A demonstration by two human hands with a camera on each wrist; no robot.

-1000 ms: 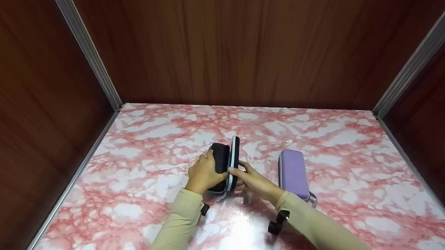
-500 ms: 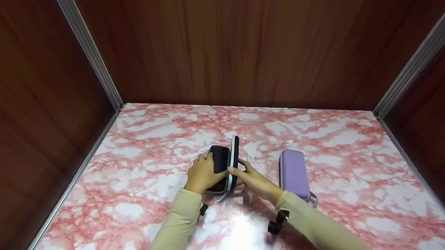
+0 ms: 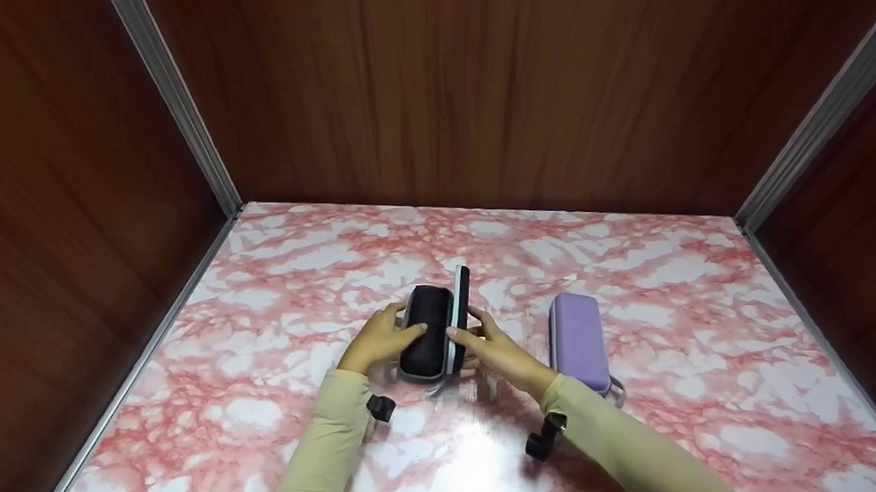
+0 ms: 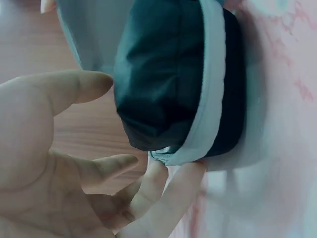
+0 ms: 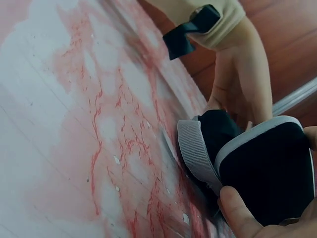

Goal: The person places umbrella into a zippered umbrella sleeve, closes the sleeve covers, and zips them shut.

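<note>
A black zip case (image 3: pixel 427 331) with pale zipper trim lies unzipped on the tabletop, left of its upright lid (image 3: pixel 461 315). Creased dark fabric (image 4: pixel 153 84) bulges above the zipper rim in the left wrist view. My left hand (image 3: pixel 379 337) is at the case's left side, thumb over the dark fabric. Its fingertips (image 4: pixel 193 168) are right at the pale rim, fingers spread loosely. With my right hand (image 3: pixel 498 354) I hold the lid, thumb on its pale edge and fingers behind its outer face.
A purple case (image 3: pixel 579 343) with a wrist loop lies to the right, close to my right forearm. Wood-grain panels (image 3: pixel 475 89) enclose the red-and-white marbled tabletop (image 3: pixel 292 282) at the back and sides. Each wrist wears a black strap mount (image 3: pixel 381 407).
My left hand has slid left off the top of the dark fabric to the case's side, showing more of it. The right hand keeps the lid upright; the purple case stays put.
</note>
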